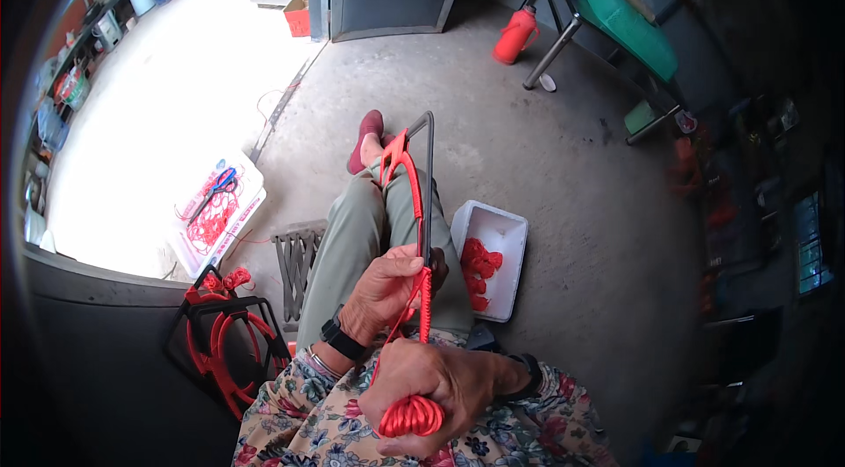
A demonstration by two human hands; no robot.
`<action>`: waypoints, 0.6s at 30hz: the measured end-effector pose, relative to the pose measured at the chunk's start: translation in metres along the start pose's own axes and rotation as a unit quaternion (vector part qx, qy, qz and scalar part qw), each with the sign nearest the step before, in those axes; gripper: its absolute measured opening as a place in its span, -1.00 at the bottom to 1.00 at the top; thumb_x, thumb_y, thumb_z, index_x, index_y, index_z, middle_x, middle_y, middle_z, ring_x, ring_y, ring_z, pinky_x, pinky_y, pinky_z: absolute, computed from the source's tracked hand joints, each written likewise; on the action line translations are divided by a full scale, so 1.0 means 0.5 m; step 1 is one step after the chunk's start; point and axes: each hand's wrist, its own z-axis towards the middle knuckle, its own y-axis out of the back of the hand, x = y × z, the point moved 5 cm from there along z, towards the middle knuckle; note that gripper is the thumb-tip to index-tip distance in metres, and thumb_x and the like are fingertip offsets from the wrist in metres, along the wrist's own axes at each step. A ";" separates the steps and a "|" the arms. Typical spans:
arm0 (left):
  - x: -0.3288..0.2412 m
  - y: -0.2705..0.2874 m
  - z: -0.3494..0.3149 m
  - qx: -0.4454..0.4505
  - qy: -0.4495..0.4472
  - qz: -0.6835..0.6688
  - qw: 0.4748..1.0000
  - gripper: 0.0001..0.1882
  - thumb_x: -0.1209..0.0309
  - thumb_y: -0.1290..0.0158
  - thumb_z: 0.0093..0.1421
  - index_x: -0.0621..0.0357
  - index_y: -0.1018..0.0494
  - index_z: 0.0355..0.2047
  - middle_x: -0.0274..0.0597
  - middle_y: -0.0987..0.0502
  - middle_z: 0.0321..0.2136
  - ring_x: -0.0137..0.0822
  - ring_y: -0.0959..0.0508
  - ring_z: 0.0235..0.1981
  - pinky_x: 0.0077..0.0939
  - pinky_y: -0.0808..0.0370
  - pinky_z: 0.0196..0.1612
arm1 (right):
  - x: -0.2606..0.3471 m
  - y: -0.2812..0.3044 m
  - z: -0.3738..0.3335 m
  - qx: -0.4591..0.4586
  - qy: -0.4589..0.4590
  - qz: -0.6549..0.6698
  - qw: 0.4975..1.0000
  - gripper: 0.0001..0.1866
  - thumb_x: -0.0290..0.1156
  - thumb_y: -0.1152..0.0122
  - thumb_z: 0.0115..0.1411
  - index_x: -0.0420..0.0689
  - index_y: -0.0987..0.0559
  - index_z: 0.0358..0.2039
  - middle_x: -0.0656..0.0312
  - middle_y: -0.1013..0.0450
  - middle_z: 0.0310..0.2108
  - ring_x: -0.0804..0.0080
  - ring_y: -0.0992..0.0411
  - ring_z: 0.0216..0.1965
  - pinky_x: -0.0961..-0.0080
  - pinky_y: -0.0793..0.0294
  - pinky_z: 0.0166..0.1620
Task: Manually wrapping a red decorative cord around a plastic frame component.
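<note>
**Red cord going onto a dark metal frame, wrapping partly done**

The left hand (385, 291) is closed around the lower stretch of a dark metal frame (428, 194), thumb and fingers pinching it just where the red cord (422, 295) winds tightly round the bar. The right hand (440, 388), nearer the body and just below the left, is clenched on a bundle of red cord (411, 417), with a strand running up from the fist to the frame. The frame stands roughly upright over the person's lap, its top bent over beyond the knees.

Judging by how things lie, the work is somewhere in the middle. A short run of the bar beside the left hand is already bound in close coils, and a curved red-covered part (400, 163) sits near the top of the frame, while the long straight bar above the left hand is bare metal. The thick bundle in the right fist suggests plenty of cord is yet to go on.

To the left of the hands, finished-looking frames with red rings (220, 335) lean together on the floor. Further left lies a white tray (251, 181) holding red cord and blue scissors (222, 181). To the right of the left hand stands a white box (510, 229) with red pieces (480, 264) inside
</note>
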 end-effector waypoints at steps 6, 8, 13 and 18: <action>-0.029 -0.038 -0.027 -0.119 -0.054 0.206 0.970 -0.63 0.40 -0.20 0.12 0.30 -0.39 -0.11 -0.19 -0.51 -0.28 -0.43 -0.54 -0.29 -0.56 -0.51 -0.23 | 0.047 0.034 0.004 -0.032 0.018 -0.021 0.999 -0.76 -0.44 -0.30 0.03 -0.16 -0.42 -0.65 0.30 -0.35 -0.72 0.45 -0.35 -0.71 0.50 -0.25 -0.57; -0.083 -0.081 -0.058 -0.187 -0.183 0.489 0.832 -0.48 0.35 -0.27 0.05 0.21 -0.38 0.01 -0.15 -0.44 -0.06 -0.33 -0.42 -0.02 -0.42 -0.37 0.00 | 0.075 0.058 -0.015 -0.068 0.029 -0.002 0.997 -0.74 -0.39 -0.37 0.00 -0.15 -0.45 -0.66 0.30 -0.40 -0.70 0.46 -0.37 -0.70 0.56 -0.29 -0.56; -0.066 -0.237 -0.076 -0.040 -0.304 0.805 0.507 -0.76 0.41 -0.24 0.00 0.21 -0.52 -0.32 -0.12 -0.47 -0.14 -0.13 -0.44 -0.08 -0.33 -0.39 -0.07 | 0.153 0.108 -0.031 -0.137 0.070 -0.111 0.982 -0.69 -0.32 -0.46 -0.06 -0.13 -0.47 -0.67 0.30 -0.41 -0.71 0.51 -0.37 -0.69 0.60 -0.29 -0.57; -0.083 -0.219 -0.082 -0.159 -0.333 0.645 0.669 -0.84 0.44 -0.10 0.19 0.34 -0.49 -0.42 -0.11 -0.53 -0.32 -0.32 -0.51 -0.29 -0.50 -0.41 -0.20 | 0.171 0.207 -0.136 -0.286 0.047 -0.329 0.899 -0.61 -0.35 -0.51 -0.12 -0.19 -0.48 -0.36 0.30 -0.49 -0.53 0.61 -0.42 -0.54 0.67 -0.38 -0.46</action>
